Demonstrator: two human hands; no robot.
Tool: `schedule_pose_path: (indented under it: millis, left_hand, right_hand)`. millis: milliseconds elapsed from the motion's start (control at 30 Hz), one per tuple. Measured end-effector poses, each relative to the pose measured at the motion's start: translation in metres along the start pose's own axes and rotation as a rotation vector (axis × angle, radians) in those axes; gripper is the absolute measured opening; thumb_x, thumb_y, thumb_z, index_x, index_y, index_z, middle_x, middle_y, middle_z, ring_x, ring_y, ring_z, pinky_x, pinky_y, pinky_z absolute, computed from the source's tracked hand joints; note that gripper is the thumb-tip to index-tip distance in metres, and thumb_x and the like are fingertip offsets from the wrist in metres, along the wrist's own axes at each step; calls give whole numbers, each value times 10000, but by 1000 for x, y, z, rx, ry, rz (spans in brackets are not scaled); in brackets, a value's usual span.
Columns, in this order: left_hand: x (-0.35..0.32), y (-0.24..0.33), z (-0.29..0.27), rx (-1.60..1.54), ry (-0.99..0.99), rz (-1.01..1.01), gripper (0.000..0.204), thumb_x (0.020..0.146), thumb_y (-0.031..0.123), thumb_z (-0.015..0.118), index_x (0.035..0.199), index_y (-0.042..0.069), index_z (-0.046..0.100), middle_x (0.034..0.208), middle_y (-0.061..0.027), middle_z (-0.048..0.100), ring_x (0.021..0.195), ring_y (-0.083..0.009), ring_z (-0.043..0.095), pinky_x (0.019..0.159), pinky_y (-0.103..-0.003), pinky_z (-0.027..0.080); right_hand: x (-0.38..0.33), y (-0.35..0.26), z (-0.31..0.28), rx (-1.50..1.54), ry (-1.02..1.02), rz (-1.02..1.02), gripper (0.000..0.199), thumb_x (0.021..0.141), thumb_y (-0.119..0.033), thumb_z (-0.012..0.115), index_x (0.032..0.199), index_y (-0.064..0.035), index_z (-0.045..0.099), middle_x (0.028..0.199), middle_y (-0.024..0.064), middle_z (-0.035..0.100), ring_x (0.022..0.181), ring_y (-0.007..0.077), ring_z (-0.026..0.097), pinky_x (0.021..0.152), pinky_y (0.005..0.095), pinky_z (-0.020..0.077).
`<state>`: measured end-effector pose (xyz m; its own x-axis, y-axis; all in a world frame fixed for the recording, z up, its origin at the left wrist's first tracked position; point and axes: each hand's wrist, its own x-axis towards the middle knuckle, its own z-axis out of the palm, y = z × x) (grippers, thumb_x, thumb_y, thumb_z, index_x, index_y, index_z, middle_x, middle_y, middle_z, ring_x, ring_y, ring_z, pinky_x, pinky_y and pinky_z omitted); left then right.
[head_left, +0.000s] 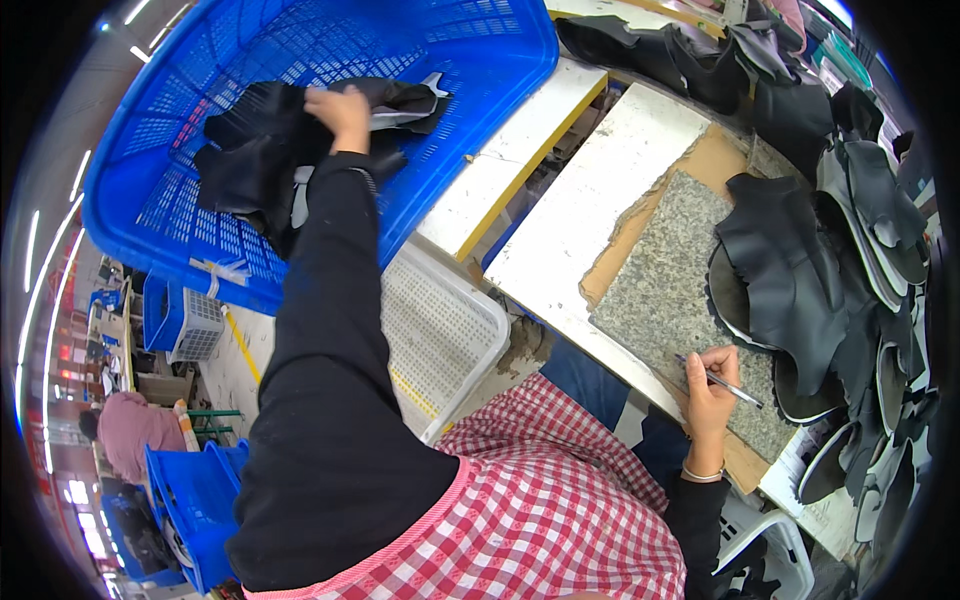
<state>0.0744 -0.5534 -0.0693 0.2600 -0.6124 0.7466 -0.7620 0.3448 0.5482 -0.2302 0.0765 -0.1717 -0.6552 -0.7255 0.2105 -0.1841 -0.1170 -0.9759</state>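
Reaching up and to your left, you have your left hand (340, 112) down in the big blue plastic basket (180, 210), fingers closed on a piece from the heap of black leather pieces (255, 160) lying on the basket's perforated floor; a strip of pale grey lining (400, 118) shows just beside your knuckles. Your black sleeve (330, 330) runs the whole way from your shoulder to the basket's middle. Your right hand (710, 385) rests at the near edge of the speckled granite slab (670, 290), thumb and fingers pinched together around a slim silver pen (728, 385) whose tip points right across the stone. That slab sits on a brown board (715, 160) on the white worktable (590, 210). Just to the right of the stone, a large cut of black leather (790, 270) overlaps its edge, and behind it stacks of curved black shoe-upper pieces (880, 230) pile toward the rim of the view. Between the basket and your lap lies a white perforated tray (440, 330), partly under your arm. Your red-and-white checked apron (540, 500) fills the lower middle. Far off at lower left, more blue crates (185, 490) stand near another person in a pink top (135, 425)
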Motion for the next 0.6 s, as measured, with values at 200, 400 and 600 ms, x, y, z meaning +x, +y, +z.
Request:
schedule_pose_path:
  millis: [200,400,600]
  left_hand:
    - [49,-102,53,-492,-415,-685,606,777,199,914,1143,-121,551,1010,-175,681,812,-302,639,744,-424,517]
    - [-3,-65,59,-134,-331,-474,296,833,140,815,1018,-58,695,1004,-194,737,922,-344,706,810,-442,544]
    - [43,124,-27,-190,-176,830,285,904,119,699,1186,135,735,1091,-179,694,1034,-408,641,898,-489,515]
  right_hand:
    - [4,-2,4,-20,25,62,234,993,-84,685,887,-69,477,795,-7,471,683,57,405,635,228,347]
    - [4,-5,7,-77,59,4,229,977,-76,713,888,-44,504,753,-5,509,668,51,443,612,229,369]
    - [3,-3,2,-57,79,37,194,967,-89,723,898,-42,548,786,-15,552,680,55,446,618,232,380]
